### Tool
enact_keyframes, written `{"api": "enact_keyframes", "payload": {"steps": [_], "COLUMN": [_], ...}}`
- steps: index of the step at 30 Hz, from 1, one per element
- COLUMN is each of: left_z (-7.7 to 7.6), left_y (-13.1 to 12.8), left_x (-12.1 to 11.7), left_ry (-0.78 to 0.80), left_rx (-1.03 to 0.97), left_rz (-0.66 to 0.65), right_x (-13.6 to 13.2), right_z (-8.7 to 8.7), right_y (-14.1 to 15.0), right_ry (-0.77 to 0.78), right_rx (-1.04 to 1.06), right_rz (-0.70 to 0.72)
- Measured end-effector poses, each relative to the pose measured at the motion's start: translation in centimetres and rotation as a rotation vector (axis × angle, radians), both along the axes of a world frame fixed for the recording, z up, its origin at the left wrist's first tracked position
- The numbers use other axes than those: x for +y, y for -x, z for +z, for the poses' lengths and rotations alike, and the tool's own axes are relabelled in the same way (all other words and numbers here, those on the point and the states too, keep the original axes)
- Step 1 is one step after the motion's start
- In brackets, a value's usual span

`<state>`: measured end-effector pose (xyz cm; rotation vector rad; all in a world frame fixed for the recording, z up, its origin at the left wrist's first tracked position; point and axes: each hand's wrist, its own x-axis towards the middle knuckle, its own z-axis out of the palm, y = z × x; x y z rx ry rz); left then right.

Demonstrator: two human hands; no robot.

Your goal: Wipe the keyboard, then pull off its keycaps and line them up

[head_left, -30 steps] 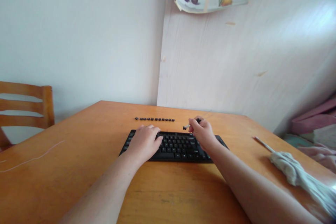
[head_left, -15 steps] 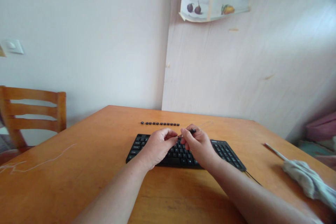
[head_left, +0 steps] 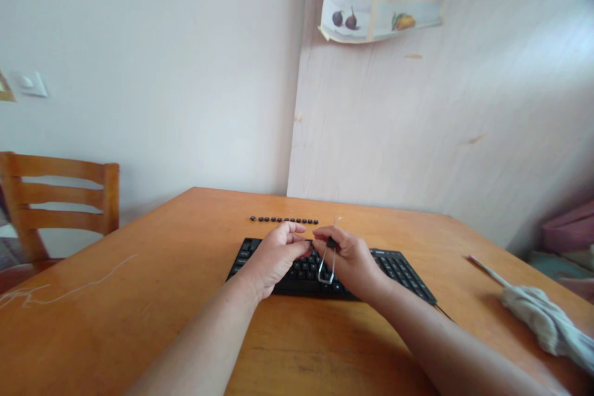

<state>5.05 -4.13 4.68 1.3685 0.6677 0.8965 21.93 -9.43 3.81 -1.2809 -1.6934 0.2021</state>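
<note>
A black keyboard [head_left: 297,284] lies on the wooden table below both hands. My right hand [head_left: 350,257] grips a wire keycap puller [head_left: 331,243]; its black middle shows between the fingers and a metal loop hangs toward me. Over the keys, my left hand [head_left: 281,253] has thumb and fingers pinched together on a small dark piece [head_left: 310,244], likely a keycap, partly hidden by the fingertips. The right fingertips are close to that piece; whether they touch it I cannot tell. Behind the keyboard, several black keycaps [head_left: 279,220] stand in a row.
The wooden table [head_left: 162,309] reaches to the wall. White thread [head_left: 88,286] lies at the left, and a stick with grey cloth [head_left: 533,315] at the right. A wooden chair [head_left: 60,198] stands on the left. The keyboard's cable [head_left: 445,313] runs off its right corner.
The keycap puller has swung round in my right hand, so its wire loop now hangs downward toward me. My left hand stays pinched in nearly the same place.
</note>
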Motion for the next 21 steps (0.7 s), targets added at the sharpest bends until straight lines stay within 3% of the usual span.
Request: {"api": "enact_keyframes", "payload": {"steps": [5, 12, 17, 21], "left_z": [0.1, 0.0, 0.0, 0.2], "left_y": [0.1, 0.6, 0.7, 0.9], "left_x": [0.1, 0.8, 1.0, 1.0], "left_ry": [0.055, 0.182, 0.053, -0.072], "left_rx": [-0.039, -0.138, -0.021, 0.103], "left_rz": [-0.022, -0.020, 0.152, 0.242], "right_x": [-0.4, 0.4, 2.3, 5.0], "right_z": [0.6, 1.6, 2.0, 1.2], "right_y": [-0.2, -1.5, -3.7, -6.2], "right_ry": [0.067, 0.064, 0.105, 0.147], "right_rx": [-0.180, -0.053, -0.010, -0.027], "right_rz": [-0.060, -0.105, -0.170, -0.229]}}
